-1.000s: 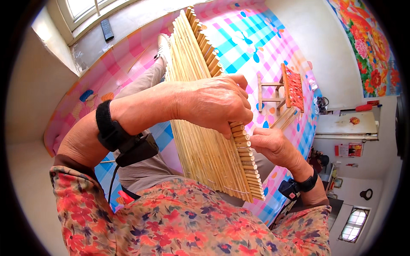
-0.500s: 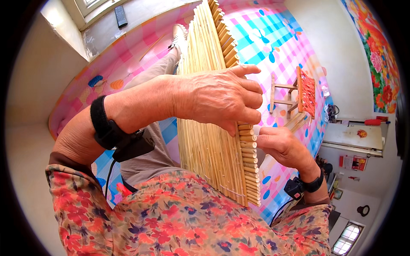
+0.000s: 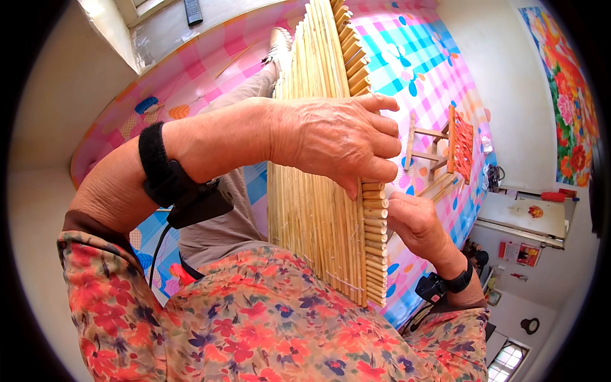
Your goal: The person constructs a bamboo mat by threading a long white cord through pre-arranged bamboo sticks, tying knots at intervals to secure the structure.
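Note:
A mat of pale, straight reed stalks (image 3: 312,223) lies across my lap, its long side running away from me. Along its right edge the cut ends of the stalks (image 3: 375,245) stick out in a row. My left hand (image 3: 347,137) reaches across the top of the mat, with the fingers bent down over that right edge and the thumb pressed on the stalks. Just beyond the cut ends is my right hand (image 3: 417,223), with its fingers curled together close to the edge. Whatever those fingertips pinch is hidden or too thin to make out.
A small wooden stool with a red woven seat (image 3: 463,146) is on the pink and blue checked floor (image 3: 433,70) to the right. Loose stalks (image 3: 439,188) lie near it. A remote control (image 3: 193,11) rests on the ledge at the upper left.
The whole view has shifted slightly. My left hand still grips the mat at about the same spot, and my right hand stays close beside the cut ends, with its fingers curled.

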The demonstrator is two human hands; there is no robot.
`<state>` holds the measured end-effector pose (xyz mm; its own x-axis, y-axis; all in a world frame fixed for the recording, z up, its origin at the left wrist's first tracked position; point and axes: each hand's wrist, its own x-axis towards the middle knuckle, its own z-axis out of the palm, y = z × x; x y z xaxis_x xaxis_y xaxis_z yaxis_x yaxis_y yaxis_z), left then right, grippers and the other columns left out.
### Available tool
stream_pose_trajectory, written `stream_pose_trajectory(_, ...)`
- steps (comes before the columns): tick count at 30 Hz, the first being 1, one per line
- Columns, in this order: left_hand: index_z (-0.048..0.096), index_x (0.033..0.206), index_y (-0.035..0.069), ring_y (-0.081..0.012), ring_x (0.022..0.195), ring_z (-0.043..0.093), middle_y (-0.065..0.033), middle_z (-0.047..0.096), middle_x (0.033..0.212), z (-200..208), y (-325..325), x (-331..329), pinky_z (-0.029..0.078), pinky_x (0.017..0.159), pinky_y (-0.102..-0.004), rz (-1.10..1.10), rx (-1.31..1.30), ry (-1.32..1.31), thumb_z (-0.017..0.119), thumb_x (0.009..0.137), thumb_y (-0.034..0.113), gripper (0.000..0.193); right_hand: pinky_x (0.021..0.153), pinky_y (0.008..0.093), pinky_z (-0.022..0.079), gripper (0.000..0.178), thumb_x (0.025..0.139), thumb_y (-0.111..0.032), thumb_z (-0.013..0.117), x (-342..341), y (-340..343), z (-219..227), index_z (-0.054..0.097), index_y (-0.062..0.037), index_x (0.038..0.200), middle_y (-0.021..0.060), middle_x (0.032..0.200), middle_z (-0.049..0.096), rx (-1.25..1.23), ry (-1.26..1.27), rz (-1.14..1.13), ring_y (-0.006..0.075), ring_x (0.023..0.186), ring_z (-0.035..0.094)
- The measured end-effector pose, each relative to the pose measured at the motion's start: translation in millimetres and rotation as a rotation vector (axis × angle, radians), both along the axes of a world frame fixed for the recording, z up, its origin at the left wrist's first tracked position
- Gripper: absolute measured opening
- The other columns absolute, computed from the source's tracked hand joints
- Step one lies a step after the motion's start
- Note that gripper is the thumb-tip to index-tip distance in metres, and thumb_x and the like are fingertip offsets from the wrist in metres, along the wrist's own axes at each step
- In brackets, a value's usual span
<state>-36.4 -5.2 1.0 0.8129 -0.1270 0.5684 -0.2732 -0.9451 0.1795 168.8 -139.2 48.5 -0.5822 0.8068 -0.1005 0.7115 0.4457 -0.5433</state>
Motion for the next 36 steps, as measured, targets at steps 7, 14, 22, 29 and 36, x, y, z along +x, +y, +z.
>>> stream_pose_trajectory(7,0.057,0.093,0.012,-0.0216,0.102,0.053,-0.0018,0.054,0.087,-1,1,2,0.027,0.107,-0.0475,0.021,0.027,-0.061,0.075,0.064,0.032,0.04,0.052,0.0336,0.042,0.015,0.077,0.001,0.065,5,4,6,0.06,-0.0027,0.09,0.0089,0.069,0.05,0.028,-0.062,0.018,0.0254,0.061,0.055)
stream_pose_trajectory(14,0.057,0.09,0.011,-0.0216,0.098,0.054,-0.0018,0.055,0.084,-6,4,6,0.029,0.105,-0.0464,-0.007,0.017,-0.074,0.075,0.066,0.032,0.036,0.054,0.033,0.043,0.02,0.078,0.001,0.066,14,-3,11,0.065,-0.0052,0.097,0.0082,0.07,0.053,-0.04,-0.105,-0.07,0.024,0.062,0.057)
stream_pose_trajectory(22,0.058,0.089,0.011,-0.0227,0.103,0.054,-0.002,0.057,0.086,-11,9,34,0.029,0.105,-0.046,-0.049,-0.003,-0.117,0.076,0.065,0.032,0.036,0.053,0.0308,0.042,0.016,0.081,-0.001,0.066,30,-13,6,0.064,-0.0032,0.096,0.0084,0.068,0.053,-0.006,-0.141,-0.226,0.0208,0.06,0.054)
stream_pose_trajectory(29,0.06,0.095,0.011,-0.0238,0.108,0.052,-0.0037,0.059,0.092,-17,13,48,0.026,0.108,-0.0482,-0.039,-0.007,-0.152,0.077,0.065,0.03,0.039,0.051,0.0282,0.041,0.015,0.082,0.001,0.063,38,-22,1,0.062,-0.0013,0.097,0.0065,0.065,0.049,-0.057,-0.136,-0.336,0.0156,0.056,0.05)
stream_pose_trajectory(36,0.06,0.096,0.011,-0.0237,0.111,0.051,-0.0039,0.059,0.093,-13,9,38,0.024,0.11,-0.049,-0.026,-0.017,-0.103,0.077,0.065,0.028,0.039,0.054,0.0297,0.043,0.018,0.079,0.004,0.064,30,-24,5,0.06,-0.0021,0.096,0.0084,0.068,0.049,0.012,-0.203,-0.27,0.0204,0.06,0.052)
